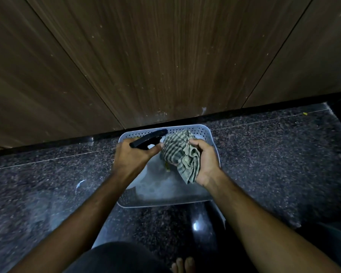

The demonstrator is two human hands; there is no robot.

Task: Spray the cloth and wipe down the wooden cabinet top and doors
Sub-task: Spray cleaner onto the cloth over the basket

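My left hand (pixel 133 156) grips a spray bottle whose black trigger head (pixel 148 139) points right, toward the cloth; the bottle's body is hidden under the hand. A bunched green-and-dark checked cloth (pixel 180 154) is held in my right hand (pixel 204 161), close to the nozzle. Both hands hover over a pale perforated plastic basket (pixel 202 132) on the floor. The wooden cabinet doors (pixel 156 62) rise just behind the basket, with pale specks and smears on them.
The floor is dark speckled granite (pixel 274 154) with a black plinth (pixel 244 109) under the cabinet. My knee and bare toes (pixel 183 264) show at the bottom edge. A small yellow scrap (pixel 305 113) lies at the far right.
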